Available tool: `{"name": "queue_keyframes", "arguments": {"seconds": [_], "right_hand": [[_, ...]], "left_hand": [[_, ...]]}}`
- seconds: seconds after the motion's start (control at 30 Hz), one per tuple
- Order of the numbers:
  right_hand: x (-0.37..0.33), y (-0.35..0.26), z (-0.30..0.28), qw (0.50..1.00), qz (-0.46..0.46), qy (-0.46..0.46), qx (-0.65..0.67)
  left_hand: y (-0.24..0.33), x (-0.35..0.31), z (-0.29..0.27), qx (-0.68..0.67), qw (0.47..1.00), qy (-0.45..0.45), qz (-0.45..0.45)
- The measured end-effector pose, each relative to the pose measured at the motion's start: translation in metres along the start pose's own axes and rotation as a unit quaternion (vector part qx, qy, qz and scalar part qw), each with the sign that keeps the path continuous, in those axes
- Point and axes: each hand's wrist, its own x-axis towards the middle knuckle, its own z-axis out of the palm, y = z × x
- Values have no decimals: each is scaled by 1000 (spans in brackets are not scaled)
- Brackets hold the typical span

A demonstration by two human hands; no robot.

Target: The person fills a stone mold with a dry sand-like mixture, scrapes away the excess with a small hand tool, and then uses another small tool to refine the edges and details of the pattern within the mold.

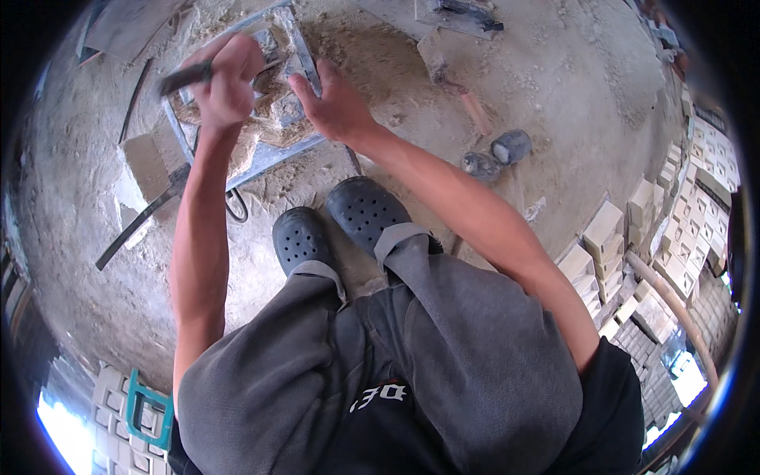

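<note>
On the ground in front of my feet lies a square metal mould frame (275, 157), with grey pieces and loose sandy material inside it. My left hand (227, 79) is closed round a dark-handled tool (186, 77) over the frame's left part. The tool is blurred, and its working end cannot be made out clearly. At the frame's right side, my right hand (339, 107) grips a metal bar (297, 43), thumb on one side and fingers on the other. The fingertips are partly hidden behind the bar.
A trowel (473, 109) with a wooden handle lies to the right, near two grey rounded objects (497, 156). Left of the frame are a pale block (144, 170) and a long dark bar (134, 227). Stacked cream blocks (606, 237) and a pole (673, 309) stand far right.
</note>
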Motion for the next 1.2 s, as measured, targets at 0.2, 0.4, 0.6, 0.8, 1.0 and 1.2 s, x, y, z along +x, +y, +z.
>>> {"name": "queue_keyframes", "arguments": {"seconds": [0.2,0.4,0.6,0.8,1.0,1.2], "right_hand": [[4,9,-1,1000,-5,-8,-1],[3,5,-1,1000,4,0,14],[2,-2,-7,999,28,-39,15],[4,14,7,997,-26,74,18],[4,5,-3,1000,16,-16,17],[4,8,-3,999,22,-21,36]], "left_hand": [[7,13,-7,-284,956,-61,-36],[-3,16,-24,-273,943,-150,-115],[14,29,9,-230,948,115,-190],[28,35,3,-257,944,126,-164],[24,24,-9,-304,951,-63,-12],[6,14,-11,-256,956,-60,-128]]}}
